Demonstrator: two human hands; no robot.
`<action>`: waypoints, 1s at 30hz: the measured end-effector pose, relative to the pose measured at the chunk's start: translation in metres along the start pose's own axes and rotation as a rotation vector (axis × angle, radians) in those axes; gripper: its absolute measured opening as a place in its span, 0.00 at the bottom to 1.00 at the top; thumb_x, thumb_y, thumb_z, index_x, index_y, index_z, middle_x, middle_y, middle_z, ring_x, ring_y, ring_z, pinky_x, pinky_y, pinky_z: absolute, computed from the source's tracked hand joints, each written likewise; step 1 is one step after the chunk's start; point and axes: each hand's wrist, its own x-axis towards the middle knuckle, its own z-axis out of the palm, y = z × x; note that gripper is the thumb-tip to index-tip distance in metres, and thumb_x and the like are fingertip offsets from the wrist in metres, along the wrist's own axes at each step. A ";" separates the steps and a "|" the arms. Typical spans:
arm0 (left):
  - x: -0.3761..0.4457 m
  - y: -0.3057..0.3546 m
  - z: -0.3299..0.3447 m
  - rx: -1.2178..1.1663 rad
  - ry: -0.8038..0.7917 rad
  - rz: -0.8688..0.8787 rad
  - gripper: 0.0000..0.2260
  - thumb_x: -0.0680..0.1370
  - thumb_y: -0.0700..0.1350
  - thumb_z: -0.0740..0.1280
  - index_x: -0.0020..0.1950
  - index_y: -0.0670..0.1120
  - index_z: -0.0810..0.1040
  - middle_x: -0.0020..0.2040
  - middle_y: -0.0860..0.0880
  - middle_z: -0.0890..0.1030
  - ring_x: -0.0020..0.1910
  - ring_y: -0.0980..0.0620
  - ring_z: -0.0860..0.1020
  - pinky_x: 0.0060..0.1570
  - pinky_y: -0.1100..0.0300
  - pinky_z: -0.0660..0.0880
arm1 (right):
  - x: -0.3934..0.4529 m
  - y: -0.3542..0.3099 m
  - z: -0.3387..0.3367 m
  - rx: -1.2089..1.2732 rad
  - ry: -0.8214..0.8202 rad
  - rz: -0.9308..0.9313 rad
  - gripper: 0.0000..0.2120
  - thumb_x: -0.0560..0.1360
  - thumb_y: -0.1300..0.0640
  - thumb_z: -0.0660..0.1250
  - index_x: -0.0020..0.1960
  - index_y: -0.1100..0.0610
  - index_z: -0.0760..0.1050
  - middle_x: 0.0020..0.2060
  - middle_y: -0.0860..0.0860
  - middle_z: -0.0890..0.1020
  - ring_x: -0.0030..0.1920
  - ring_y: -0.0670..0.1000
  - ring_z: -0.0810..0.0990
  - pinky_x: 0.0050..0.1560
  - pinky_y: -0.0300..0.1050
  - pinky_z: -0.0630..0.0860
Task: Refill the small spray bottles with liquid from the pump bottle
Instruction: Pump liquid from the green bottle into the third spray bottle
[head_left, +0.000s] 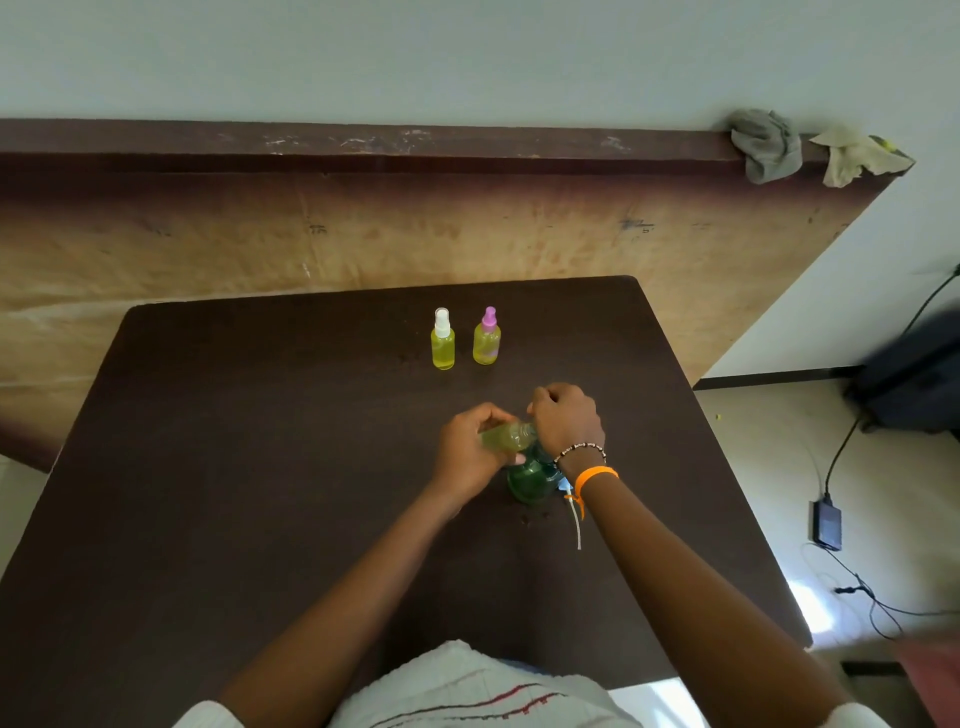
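Head view: one frame only, read near to far.
Shirt: pale top w/ dark red stitching at the bottom edge, nearest the camera.
Table (260, 467): dark brown top; both forearms reach out over it to the mid-right.
Pump bottle (532, 480): green, standing on the table below both hands. A white tube (575, 525) and pale bit lie on the table just beside it on the right, prob. the pump head taken off, can't confirm.
Left hand (467, 457): fingers curled round a small bottle (509, 436) of yellow-green liquid, held tilted nearly on its side above the green one, neck toward the right hand.
Right hand (563, 423): fist-like at the small bottle's neck, fingers curled in; can't tell whether it pinches a cap or the neck. Bead and orange bands on the wrist.
Step (my read): capping or uncapping the third small bottle, or lining it up w/ the green one.
Doing it well: bring the small bottle upright before any twisting, since tilted w/ liquid inside it may spill. Grip the body low w/ left hand, turn only the top w/ right. Keep it over the table, not over the open green bottle's rim, so a knock doesn't tip that.
Risk: wet fingers slipping on smooth plastic.
Done bottles: white-cap bottle (442, 340) and pink-cap bottle (487, 338) stand upright, near each other but apart, well beyond the hands; both look full and capped.
Far: worn board (363, 234) against the wall, two rags (766, 150) on its top edge.
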 end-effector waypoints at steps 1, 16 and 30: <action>-0.001 0.000 0.000 0.000 -0.001 0.001 0.16 0.61 0.33 0.77 0.43 0.47 0.79 0.40 0.52 0.81 0.39 0.58 0.77 0.40 0.66 0.73 | -0.001 0.000 0.000 -0.013 0.018 -0.013 0.13 0.75 0.52 0.59 0.48 0.57 0.81 0.48 0.57 0.82 0.50 0.62 0.79 0.47 0.46 0.71; -0.001 -0.002 0.000 0.029 -0.001 0.023 0.16 0.60 0.34 0.77 0.41 0.49 0.77 0.39 0.55 0.80 0.39 0.58 0.77 0.40 0.66 0.73 | 0.008 0.002 -0.001 -0.015 -0.119 -0.004 0.14 0.76 0.51 0.59 0.48 0.57 0.81 0.50 0.58 0.82 0.52 0.62 0.78 0.52 0.49 0.73; 0.001 0.000 0.000 0.010 0.012 0.053 0.18 0.60 0.33 0.77 0.39 0.52 0.76 0.38 0.55 0.79 0.38 0.58 0.76 0.41 0.63 0.72 | 0.019 -0.003 -0.004 -0.056 -0.293 0.004 0.15 0.77 0.52 0.59 0.48 0.61 0.80 0.50 0.58 0.81 0.49 0.59 0.77 0.48 0.45 0.71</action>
